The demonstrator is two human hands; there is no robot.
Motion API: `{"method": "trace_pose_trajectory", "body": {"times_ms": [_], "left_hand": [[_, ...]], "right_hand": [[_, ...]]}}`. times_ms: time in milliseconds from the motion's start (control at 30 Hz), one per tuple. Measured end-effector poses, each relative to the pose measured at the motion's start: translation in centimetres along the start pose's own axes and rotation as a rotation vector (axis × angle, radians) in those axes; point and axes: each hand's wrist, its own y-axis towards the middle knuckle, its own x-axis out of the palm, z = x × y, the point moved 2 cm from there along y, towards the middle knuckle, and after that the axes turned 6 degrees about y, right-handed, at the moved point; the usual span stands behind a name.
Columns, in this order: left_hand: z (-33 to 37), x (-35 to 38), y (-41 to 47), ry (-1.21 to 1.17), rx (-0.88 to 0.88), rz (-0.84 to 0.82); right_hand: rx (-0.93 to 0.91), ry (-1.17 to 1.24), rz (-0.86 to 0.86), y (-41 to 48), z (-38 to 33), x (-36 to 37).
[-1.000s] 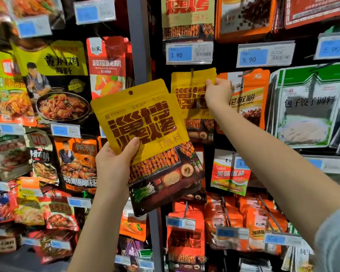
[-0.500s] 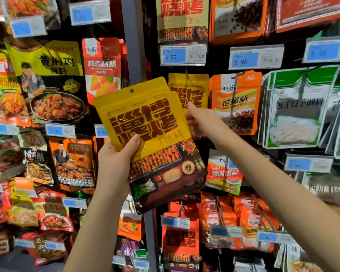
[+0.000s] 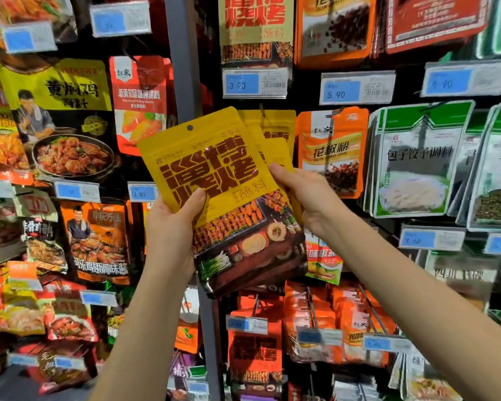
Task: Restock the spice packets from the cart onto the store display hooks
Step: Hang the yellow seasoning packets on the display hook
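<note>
A stack of yellow barbecue spice packets [image 3: 214, 169] with dark red lettering is held up in front of the display. My left hand [image 3: 171, 235] grips the stack's lower left edge, thumb on the front. At the stack's right edge, my right hand [image 3: 304, 198] holds the packets, thumb on the front and fingers behind. One matching yellow packet [image 3: 278, 123] hangs on the display hook just behind the stack, below the 3.90 price tag [image 3: 255, 83].
Hanging packets fill the wall: orange pepper-powder packets [image 3: 333, 151] to the right, green-and-white dumpling seasoning packets [image 3: 417, 160] further right, red and yellow sauce packets at left. A grey upright post [image 3: 182, 68] divides the display. Orange packets on hooks hang below.
My right hand came down from the hanging yellow packet's top and now holds the right edge of the stack. The stack stays in my left hand.
</note>
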Motion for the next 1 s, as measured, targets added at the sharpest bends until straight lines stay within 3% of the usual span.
{"method": "trace_pose_trajectory", "body": {"times_ms": [233,367,1000], "left_hand": [[0.7,-1.7,0.3,-0.007,0.054,0.106],[0.8,-2.2,0.4,0.041,0.078,0.083],[0.7,-2.6,0.5,0.068,0.055,0.026]], "right_hand": [[-0.137,-0.017,0.150,1.3,-1.7,-0.5],[-0.201,-0.122,0.194,2.9,-2.9,0.7],[-0.324,-0.181,0.367,7.7,-3.8,1.4]]}}
